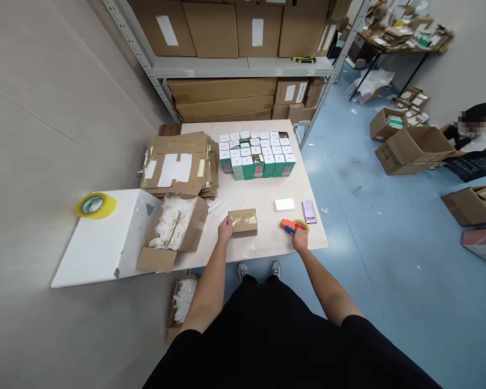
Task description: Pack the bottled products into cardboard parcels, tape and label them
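Observation:
A small brown carton (243, 222), sealed with clear tape on top, sits near the front edge of the white table (267, 246). My left hand (225, 229) rests against the carton's left side, fingers curled onto it. My right hand (298, 237) is closed on an orange tape dispenser (290, 226) with a yellowish roll, down on the table to the right of the carton.
Several green-and-white product boxes (256, 154) stand at the table's back. Flat cardboard (178, 165) is stacked at left, beside an open box of white packing bags (172, 224). A white card (284, 204) lies nearby. A tape roll (94, 205) sits on a white board. Shelving behind; a seated person among cartons at right.

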The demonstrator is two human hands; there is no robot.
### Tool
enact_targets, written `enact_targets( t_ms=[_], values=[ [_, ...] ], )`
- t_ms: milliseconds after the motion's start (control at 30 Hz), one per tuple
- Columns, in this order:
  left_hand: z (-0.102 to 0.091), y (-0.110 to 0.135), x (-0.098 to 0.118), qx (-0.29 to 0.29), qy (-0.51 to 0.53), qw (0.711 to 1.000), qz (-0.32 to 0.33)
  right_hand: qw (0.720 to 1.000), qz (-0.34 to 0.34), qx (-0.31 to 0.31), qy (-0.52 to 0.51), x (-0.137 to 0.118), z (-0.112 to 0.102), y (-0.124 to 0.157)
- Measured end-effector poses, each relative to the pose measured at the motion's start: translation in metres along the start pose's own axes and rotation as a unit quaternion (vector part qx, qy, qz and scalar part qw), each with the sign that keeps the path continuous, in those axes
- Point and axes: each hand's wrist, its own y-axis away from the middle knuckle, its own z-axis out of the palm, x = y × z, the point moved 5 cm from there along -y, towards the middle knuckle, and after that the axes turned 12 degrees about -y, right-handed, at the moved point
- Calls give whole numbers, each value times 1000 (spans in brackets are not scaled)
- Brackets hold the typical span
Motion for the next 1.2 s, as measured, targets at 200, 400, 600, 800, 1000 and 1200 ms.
enact_targets(
  t_ms=[200, 400, 600, 800, 1000, 1200],
  values=[
    [-2, -1, -1, 5, -13, 1000, -13, 996, 77, 10, -53, 51, -12, -16],
    [-3, -2, -1, 4, -14, 1000, -17, 993, 74, 41, -86, 30, -10, -23],
    [-3, -3, -1, -1, -5, 1000, -9, 979, -79, -31, -187, -99, 32, -15],
    [-3, -1, -2, -7, 17, 1000, -11, 965, -82, -138, -206, -168, 56, -2],
    [1, -5, -3, -28, 65, 997, 17, 952, -46, -158, -259, -171, 44, -6],
    [5, -12, -5, -63, 190, 980, 15, 910, 32, -149, -385, -165, 46, -7]
  ],
)
